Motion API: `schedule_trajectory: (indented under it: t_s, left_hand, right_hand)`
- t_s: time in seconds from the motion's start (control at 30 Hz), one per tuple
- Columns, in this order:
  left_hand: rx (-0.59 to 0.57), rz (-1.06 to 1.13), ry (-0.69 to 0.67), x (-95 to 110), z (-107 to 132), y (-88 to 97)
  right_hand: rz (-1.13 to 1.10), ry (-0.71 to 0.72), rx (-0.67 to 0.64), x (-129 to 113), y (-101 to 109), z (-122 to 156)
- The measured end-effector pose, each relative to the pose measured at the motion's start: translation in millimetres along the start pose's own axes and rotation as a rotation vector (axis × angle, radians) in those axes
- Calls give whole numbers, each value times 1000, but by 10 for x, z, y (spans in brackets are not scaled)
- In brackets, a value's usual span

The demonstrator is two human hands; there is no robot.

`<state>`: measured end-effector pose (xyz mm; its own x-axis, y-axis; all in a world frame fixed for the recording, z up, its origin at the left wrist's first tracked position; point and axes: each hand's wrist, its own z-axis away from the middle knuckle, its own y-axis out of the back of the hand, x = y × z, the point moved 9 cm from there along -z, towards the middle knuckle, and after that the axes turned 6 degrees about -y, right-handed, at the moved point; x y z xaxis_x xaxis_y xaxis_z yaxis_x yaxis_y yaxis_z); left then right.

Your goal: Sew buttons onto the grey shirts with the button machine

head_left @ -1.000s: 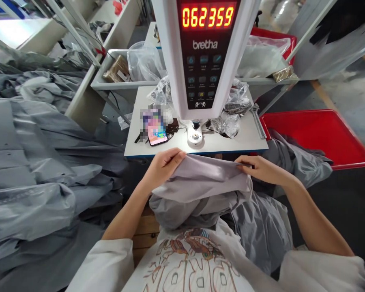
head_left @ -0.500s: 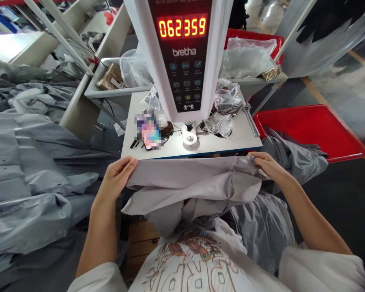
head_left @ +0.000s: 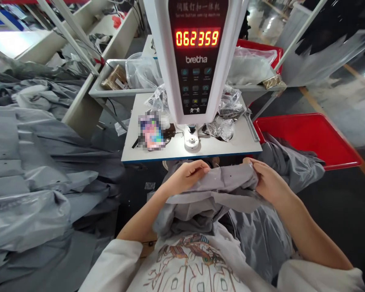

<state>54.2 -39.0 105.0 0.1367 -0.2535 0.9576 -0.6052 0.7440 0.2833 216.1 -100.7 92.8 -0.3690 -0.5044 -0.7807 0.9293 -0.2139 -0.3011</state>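
Note:
A grey piece of fabric (head_left: pixel 231 176) stretches between my two hands, just below the front edge of the white machine table (head_left: pixel 158 156). My left hand (head_left: pixel 190 172) pinches its upper edge near the middle. At the other end, my right hand (head_left: pixel 263 176) is closed around a bunched part. Below, the cloth hangs in folds over my lap. Small dark dots show on the strip between the hands. Beyond the table edge stands the button sewing machine (head_left: pixel 196 61), lit with red digits, its small round white base (head_left: pixel 191 142) bare of cloth.
A pixelated phone (head_left: pixel 152 132) lies left on the table, and clear plastic bags (head_left: pixel 223 127) lie right. Grey fabric piles (head_left: pixel 33 162) fill the left side. A red tray (head_left: pixel 316 142) with grey cloth over its edge stands at right. Grey bins (head_left: pixel 118 91) stand behind.
My left hand has slid right along the fabric edge, closer to my right hand. The stretch of cloth between them is shorter, and the view has shifted slightly.

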Motion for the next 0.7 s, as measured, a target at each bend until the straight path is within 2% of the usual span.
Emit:
schedule_trajectory:
  t_s: [0.13,0.2,0.27,0.37,0.47,0.53,0.6,0.7]
  left_hand:
    - [121,143,87,-154,33,74]
    - [119,164,124,-189,60,99]
    - [59,164,157,-211,88,103]
    - [-17,87,161,-240,134,155]
    - [27,35,152,-310,170,279]
    - [79,48,154,-371,189,343]
    - [113,88,176,-444,209,357]
    - [149,198,236,-566,256,314]
  right_hand:
    - [-59,-71,57,85,136,-173]
    - [-33,-75,33,98,128,-267]
    - [19,-71,-19,98,83,-363]
    - [225,-37,-84,90,12,-496]
    - [455,15,-135,107,-73,-607]
    - [506,30,-163,144,-124,-671]
    - [561,61,-146,166,-140,-730]
    - [776,154,-54,160,-120,-790]
